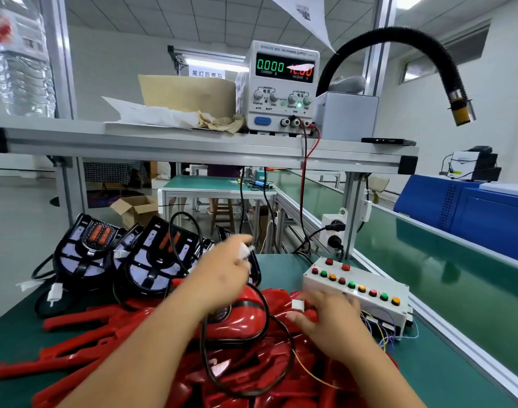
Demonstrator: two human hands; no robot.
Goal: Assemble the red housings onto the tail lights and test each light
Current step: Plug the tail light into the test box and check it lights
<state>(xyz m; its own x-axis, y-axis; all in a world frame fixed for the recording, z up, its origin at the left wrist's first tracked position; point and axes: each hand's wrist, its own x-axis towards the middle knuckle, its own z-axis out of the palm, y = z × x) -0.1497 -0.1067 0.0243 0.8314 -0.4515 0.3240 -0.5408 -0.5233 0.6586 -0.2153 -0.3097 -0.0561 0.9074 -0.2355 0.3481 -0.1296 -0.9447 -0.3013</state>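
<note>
The left hand (pixel 222 270) has its grip pinched on a small white plug (pixel 246 251), blurred, raised above the housed tail light (pixel 240 322); that light lies on the pile of red housings (pixel 75 319) on the green surface (pixel 443 363), between the two hands; the right hand (pixel 331 315) pinches a white connector (pixel 297 304) just beside the button box (pixel 366 285); the plug sits up and left of the connector, well apart, so joining them probably falls to the left hand

There was one left hand (pixel 222 273), one right hand (pixel 332 318), two bare tail lights (pixel 85 251) (pixel 156 262) in clear view, one power supply (pixel 281 89), one button box (pixel 366 301) with eleven buttons (pixel 351 285), and one water bottle (pixel 19 60).
</note>
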